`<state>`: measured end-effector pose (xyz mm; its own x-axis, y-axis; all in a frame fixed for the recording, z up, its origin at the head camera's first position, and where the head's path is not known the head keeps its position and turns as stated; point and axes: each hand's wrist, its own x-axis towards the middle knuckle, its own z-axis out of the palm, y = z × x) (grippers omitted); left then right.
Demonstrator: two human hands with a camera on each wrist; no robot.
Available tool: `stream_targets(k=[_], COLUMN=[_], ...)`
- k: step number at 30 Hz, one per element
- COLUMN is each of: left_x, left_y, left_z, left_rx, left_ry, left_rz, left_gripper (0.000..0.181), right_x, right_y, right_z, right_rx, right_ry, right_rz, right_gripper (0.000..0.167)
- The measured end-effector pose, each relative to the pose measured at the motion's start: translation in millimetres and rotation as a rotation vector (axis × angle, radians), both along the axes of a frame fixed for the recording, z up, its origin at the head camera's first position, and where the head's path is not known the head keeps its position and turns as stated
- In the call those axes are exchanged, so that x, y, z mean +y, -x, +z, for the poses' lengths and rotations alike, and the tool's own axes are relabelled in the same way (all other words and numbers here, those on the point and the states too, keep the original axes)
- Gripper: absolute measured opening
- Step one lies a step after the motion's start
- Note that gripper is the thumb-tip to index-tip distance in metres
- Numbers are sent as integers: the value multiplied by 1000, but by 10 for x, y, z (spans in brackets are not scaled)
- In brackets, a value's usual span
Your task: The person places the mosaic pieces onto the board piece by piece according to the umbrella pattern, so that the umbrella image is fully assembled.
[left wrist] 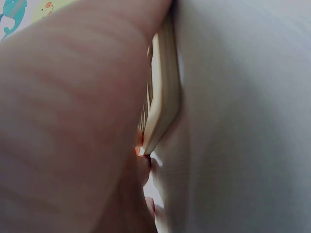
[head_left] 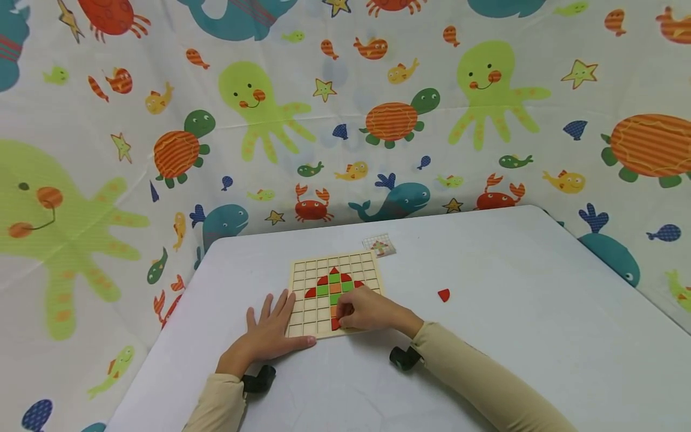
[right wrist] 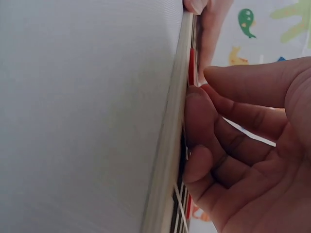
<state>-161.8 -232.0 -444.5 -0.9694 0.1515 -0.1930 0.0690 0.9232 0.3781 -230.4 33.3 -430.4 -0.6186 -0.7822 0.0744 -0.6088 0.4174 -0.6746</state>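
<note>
A wooden grid board (head_left: 310,315) lies on the table with red, green and orange pieces arranged on it in a tree-like shape. My left hand (head_left: 270,336) rests spread at its lower left corner, the thumb along the front edge. Over the lower right of the board is my right hand (head_left: 372,309), its fingers bent loosely beside a red piece (head_left: 335,324) in the front row. In the right wrist view the fingertips touch down at the board next to the red piece (right wrist: 192,67), and the thumb stands apart from them. My right hand hides part of the grid.
A loose red piece (head_left: 444,294) with a rounded side lies right of the board. Behind the board's far right corner is a small card (head_left: 379,245) with a printed coloured grid picture. A patterned sea-animal curtain (head_left: 335,150) hangs behind the white table (head_left: 513,270).
</note>
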Motion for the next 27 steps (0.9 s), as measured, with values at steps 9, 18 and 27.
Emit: stream_targets(k=[9,18,27], left_x=[-15,-49,-57], left_y=[20,75,71], left_z=[37,-36,-19], left_rx=[-8,0,3], left_ry=[-13,-23,-25], left_rz=[0,1,-3], left_gripper=[126,128,127], right_x=[51,148,347], right_y=[27,109,216], right_z=[108,216,391], right_rx=[-32,-54,-35], right_ry=[-42,-79,-102], right_rz=[24,33,17], right_gripper=[9,9,8])
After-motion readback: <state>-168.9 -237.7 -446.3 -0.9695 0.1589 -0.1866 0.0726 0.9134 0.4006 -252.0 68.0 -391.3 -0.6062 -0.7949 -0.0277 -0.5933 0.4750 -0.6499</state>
